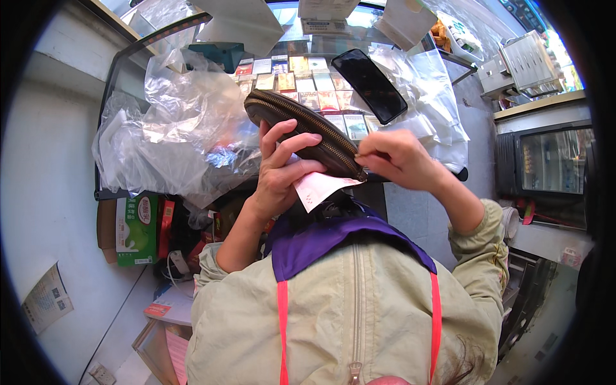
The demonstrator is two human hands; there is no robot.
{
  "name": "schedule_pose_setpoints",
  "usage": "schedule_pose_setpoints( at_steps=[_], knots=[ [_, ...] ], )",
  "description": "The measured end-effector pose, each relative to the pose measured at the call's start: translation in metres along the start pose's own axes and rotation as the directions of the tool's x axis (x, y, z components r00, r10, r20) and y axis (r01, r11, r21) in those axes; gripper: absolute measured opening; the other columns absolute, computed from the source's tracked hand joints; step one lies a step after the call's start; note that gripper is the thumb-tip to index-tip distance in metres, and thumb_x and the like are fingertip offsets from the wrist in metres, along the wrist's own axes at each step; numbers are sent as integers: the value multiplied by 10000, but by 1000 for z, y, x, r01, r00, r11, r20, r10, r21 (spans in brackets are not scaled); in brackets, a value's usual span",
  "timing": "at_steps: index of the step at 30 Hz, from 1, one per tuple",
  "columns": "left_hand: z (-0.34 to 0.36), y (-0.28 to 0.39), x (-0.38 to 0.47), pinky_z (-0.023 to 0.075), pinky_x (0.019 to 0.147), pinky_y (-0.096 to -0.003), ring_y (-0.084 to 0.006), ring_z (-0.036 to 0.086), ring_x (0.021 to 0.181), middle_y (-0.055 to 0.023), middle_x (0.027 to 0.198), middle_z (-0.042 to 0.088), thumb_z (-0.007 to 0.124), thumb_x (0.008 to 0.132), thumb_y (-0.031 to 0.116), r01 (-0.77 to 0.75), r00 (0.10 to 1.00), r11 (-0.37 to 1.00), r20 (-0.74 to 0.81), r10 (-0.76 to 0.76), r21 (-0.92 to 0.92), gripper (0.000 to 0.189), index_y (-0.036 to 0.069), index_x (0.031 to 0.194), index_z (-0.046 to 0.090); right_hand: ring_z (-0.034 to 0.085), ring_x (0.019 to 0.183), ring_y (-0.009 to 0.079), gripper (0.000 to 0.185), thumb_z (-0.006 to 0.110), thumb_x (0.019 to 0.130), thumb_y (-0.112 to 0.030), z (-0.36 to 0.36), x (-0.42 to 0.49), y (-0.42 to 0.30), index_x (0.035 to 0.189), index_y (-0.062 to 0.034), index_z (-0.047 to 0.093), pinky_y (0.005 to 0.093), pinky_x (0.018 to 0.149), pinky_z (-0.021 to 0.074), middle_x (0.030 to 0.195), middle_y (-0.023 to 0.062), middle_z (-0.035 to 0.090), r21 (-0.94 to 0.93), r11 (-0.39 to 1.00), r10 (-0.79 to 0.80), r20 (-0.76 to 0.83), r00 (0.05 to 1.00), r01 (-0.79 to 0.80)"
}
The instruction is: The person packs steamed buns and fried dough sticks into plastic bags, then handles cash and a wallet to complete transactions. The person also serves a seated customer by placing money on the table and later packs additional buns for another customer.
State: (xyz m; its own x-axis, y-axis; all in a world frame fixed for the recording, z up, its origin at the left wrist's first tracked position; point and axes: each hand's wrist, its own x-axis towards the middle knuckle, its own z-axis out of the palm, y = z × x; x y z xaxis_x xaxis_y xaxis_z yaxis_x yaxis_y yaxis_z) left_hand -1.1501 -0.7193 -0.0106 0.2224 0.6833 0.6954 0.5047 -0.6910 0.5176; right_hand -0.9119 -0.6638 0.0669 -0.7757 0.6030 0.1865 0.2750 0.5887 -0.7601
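Observation:
My left hand (pixel 284 168) grips a dark brown zippered wallet (pixel 288 122), tilted above the near edge of a glass display counter. Two brass-coloured zips run along the wallet's upper side, and both look closed. Under the wallet, a pinkish paper note (pixel 320 190) sticks out below my left fingers. At the wallet's right end, my right hand (pixel 397 159) pinches something small by the zip, most likely the pull tab; the fingers hide most of it. A black smartphone (pixel 369 86) lies screen up on the counter, beyond my right hand.
Clear plastic bags (pixel 183 130) cover the counter's left side, and more bags (pixel 428 101) lie on the right. Rows of cigarette packs (pixel 305 85) show under the glass. A green carton (pixel 136 231) stands below left. A glass-fronted cabinet (pixel 556 161) is at right.

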Motion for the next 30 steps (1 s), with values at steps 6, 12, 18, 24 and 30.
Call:
schedule_pose_setpoints(
  at_steps=[6,12,18,24,30],
  knots=[
    [-14,-8,5,304,1055,-416,-296,408,1225,-23,1141,615,804,612,225,87,996,994,-31,-89,-73,211,136,780,714,543,610,221,128,673,796,12,-12,45,-7,812,-13,549,304,568,438,716,86,563,128,991,-69,179,981,47],
    [-17,-14,17,374,975,-383,-309,444,1176,-44,1122,622,772,638,143,42,999,977,12,-40,-211,182,96,790,685,517,695,137,118,648,819,20,-8,51,-17,818,-17,536,261,603,428,793,42,510,248,963,-119,26,993,109],
    [1,-2,19,312,1065,-495,-284,492,1140,-24,989,651,714,636,69,-69,984,986,153,92,-152,166,112,790,670,439,667,74,113,629,854,-17,2,100,6,845,-18,517,223,597,395,739,0,476,48,996,-65,-92,994,70],
    [24,13,25,221,1098,-524,-240,473,1189,5,1169,610,730,631,133,78,995,983,-49,-88,-168,166,158,787,678,488,708,58,102,619,902,-91,-2,122,29,903,-11,555,221,633,443,793,-2,550,160,986,-20,-135,991,42],
    [-7,18,18,158,1117,-535,-212,501,1158,30,1164,627,677,698,193,-179,980,979,111,168,99,90,191,788,666,605,778,85,75,558,937,-107,-5,74,11,928,-33,551,224,603,515,865,47,630,638,751,192,34,981,-169]
  ],
)
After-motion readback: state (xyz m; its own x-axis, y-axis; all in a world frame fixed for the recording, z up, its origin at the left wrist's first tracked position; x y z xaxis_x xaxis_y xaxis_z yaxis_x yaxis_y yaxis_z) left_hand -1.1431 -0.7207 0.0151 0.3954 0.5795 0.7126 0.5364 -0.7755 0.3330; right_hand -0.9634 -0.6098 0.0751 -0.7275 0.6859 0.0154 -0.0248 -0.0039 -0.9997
